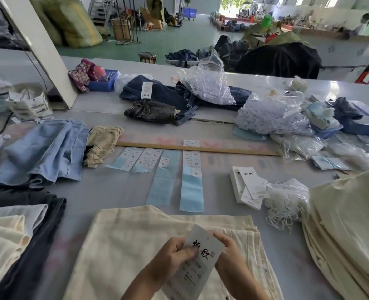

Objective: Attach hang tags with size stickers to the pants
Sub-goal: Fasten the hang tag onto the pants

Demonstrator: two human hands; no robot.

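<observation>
Both hands pinched one white hang tag (203,254) above the cream pants (135,245).

The left hand (174,254) gripped its left edge and the right hand (229,250) its right; a loosened pinch could probably have dropped or creased it. Beyond the hands, sticker strips (191,180) and a wooden ruler (198,148) lay on the grey table (118,187), spare tags (248,187) and string loops (285,204) to their right, a cluttered warehouse floor (179,37) behind.
</observation>
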